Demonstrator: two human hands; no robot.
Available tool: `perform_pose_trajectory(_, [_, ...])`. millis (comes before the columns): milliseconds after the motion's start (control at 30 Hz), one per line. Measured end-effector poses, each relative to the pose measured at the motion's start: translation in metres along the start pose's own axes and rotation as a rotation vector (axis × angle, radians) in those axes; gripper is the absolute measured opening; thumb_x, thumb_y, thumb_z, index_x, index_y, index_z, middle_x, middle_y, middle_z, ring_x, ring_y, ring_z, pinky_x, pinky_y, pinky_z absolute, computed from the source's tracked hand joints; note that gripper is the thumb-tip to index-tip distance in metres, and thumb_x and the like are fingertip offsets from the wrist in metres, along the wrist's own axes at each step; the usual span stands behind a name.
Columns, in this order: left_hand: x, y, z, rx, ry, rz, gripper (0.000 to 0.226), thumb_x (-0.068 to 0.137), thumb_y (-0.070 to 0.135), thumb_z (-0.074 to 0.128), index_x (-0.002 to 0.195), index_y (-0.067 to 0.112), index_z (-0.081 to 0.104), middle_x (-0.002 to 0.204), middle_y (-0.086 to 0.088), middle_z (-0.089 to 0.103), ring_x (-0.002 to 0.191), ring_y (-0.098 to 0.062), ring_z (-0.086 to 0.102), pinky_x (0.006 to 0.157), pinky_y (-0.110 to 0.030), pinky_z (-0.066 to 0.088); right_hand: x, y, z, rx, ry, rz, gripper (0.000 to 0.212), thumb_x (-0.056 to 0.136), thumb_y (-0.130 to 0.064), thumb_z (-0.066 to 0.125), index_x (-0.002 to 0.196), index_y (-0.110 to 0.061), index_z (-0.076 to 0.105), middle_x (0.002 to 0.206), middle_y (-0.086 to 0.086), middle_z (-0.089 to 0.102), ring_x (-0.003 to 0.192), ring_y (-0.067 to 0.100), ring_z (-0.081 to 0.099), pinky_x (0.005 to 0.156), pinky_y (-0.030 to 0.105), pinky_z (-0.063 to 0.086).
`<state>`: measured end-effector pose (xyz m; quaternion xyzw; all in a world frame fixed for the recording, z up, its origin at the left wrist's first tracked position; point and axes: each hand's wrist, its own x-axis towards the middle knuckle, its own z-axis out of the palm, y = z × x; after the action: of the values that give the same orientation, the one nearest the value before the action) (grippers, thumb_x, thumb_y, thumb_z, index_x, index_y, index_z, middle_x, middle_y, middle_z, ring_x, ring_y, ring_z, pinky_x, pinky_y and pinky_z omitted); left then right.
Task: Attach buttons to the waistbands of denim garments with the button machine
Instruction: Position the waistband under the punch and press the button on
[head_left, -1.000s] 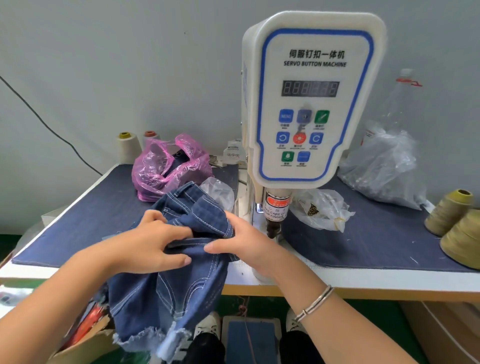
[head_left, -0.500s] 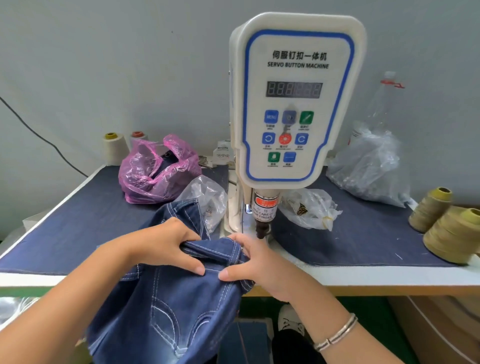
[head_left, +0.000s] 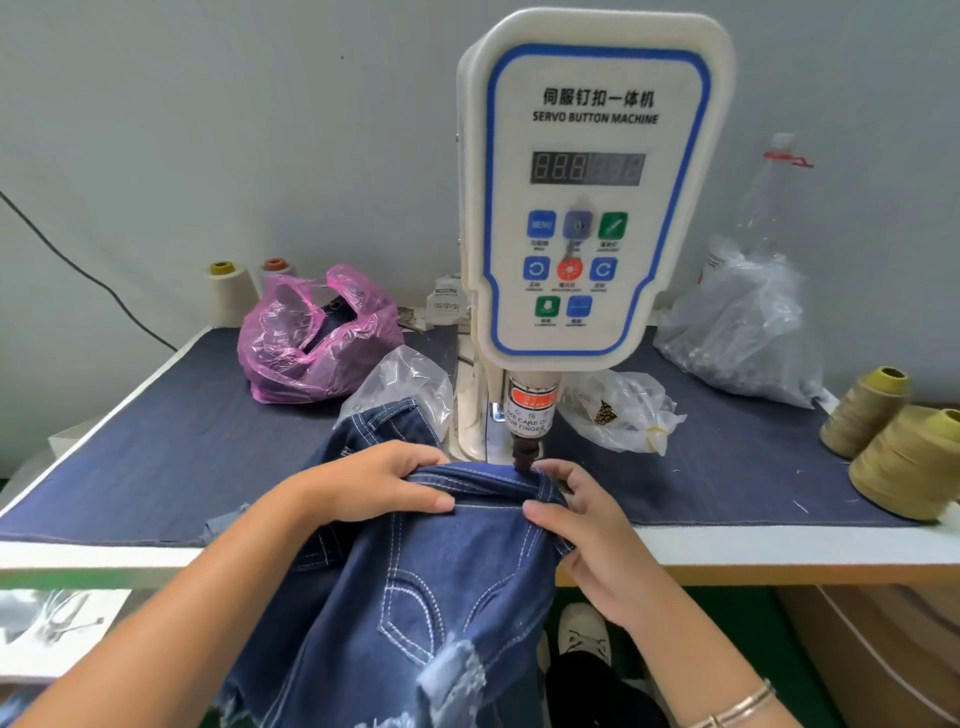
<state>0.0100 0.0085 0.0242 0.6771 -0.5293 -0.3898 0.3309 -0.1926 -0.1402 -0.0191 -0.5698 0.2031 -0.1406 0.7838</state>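
i note the denim shorts hanging over the near edge of the worktop, waistband laid under the punch of the button machine. left hand grip: fingers curled round the waistband fold. right hand grip: thumb and fingers pinching the band's right end, fingertips just beside the punch. risk: a stroke now could catch those fingers. risk: the hanging cloth's weight could drag the band off position, misplacing the button.
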Motion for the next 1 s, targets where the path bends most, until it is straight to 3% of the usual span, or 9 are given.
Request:
perform_pose_trajectory(133, [0.016,-0.003,0.009,-0.077,0.082,-0.01,0.006,0.09,0.017,0.068,0.095,0.02,0.065,0.085,0.014,0.069,0.083,-0.001,0.063,0.081,-0.018,0.048,0.006,0.001,-0.009,0.135,0.057,0.0,0.042,0.067,-0.018,0.075,0.105,-0.028,0.062,0.099,0.001,0.073,0.088,0.012,0.07,0.065,0.026,0.054])
perform_pose_trajectory(300, [0.024,-0.005,0.02,-0.22,0.172,-0.035,0.028,0.078,0.033,0.07,0.1,0.015,0.067,0.093,0.004,0.073,0.088,-0.009,0.067,0.083,-0.023,0.051,0.014,0.004,-0.01,0.079,0.158,-0.023,0.025,0.088,-0.014,0.066,0.092,-0.039,0.065,0.094,-0.001,0.073,0.087,0.012,0.07,0.066,0.023,0.053])
perform_pose_trajectory(533, [0.008,-0.003,0.021,-0.062,0.162,0.046,0.005,0.089,0.018,0.069,0.091,0.021,0.066,0.08,0.013,0.067,0.078,0.0,0.062,0.075,-0.017,0.047,-0.002,0.001,0.004,-0.054,0.15,-0.039,0.022,0.086,-0.018,0.068,0.091,-0.039,0.062,0.096,-0.006,0.073,0.091,0.011,0.07,0.069,0.023,0.052])
perform_pose_trajectory(667, [-0.019,0.013,0.021,-0.01,0.175,0.105,0.008,0.076,0.032,0.074,0.082,0.029,0.069,0.076,0.008,0.067,0.071,-0.001,0.059,0.07,-0.018,0.046,-0.033,-0.001,0.017,-0.209,-0.01,-0.02,0.044,0.064,-0.034,0.077,0.101,-0.05,0.057,0.103,-0.011,0.072,0.094,0.01,0.07,0.074,0.023,0.054])
perform_pose_trajectory(733, [-0.034,0.024,0.02,0.012,0.157,0.121,0.013,0.071,0.04,0.073,0.08,0.032,0.069,0.074,0.005,0.066,0.067,-0.002,0.056,0.066,-0.018,0.044,-0.042,-0.005,0.023,-0.374,-0.147,-0.01,0.054,0.063,-0.036,0.078,0.108,-0.056,0.054,0.111,-0.017,0.069,0.102,0.004,0.066,0.085,0.024,0.052])
perform_pose_trajectory(833, [-0.058,0.047,0.014,0.04,0.078,0.15,0.01,0.071,0.043,0.073,0.078,0.038,0.069,0.07,0.009,0.065,0.061,-0.001,0.053,0.061,-0.015,0.042,-0.048,-0.014,0.035,-0.53,-0.288,-0.051,0.041,0.072,-0.045,0.072,0.11,-0.055,0.061,0.109,-0.022,0.069,0.103,-0.004,0.062,0.086,0.015,0.046])
perform_pose_trajectory(933, [-0.072,0.069,0.005,-0.001,-0.013,0.229,0.008,0.072,0.039,0.075,0.075,0.042,0.068,0.064,0.015,0.061,0.056,-0.001,0.05,0.057,-0.013,0.039,-0.05,-0.027,0.046,-0.439,-0.376,-0.072,0.029,0.077,-0.041,0.067,0.102,-0.057,0.066,0.102,-0.021,0.071,0.1,-0.006,0.063,0.081,0.005,0.043])
perform_pose_trajectory(1000, [-0.072,0.081,0.001,-0.097,-0.072,0.297,0.011,0.07,0.034,0.076,0.075,0.04,0.069,0.061,0.016,0.058,0.054,0.001,0.048,0.055,-0.011,0.038,-0.048,-0.037,0.05,-0.321,-0.448,-0.052,0.03,0.079,-0.033,0.065,0.101,-0.053,0.069,0.097,-0.02,0.072,0.096,-0.004,0.064,0.083,0.009,0.045])
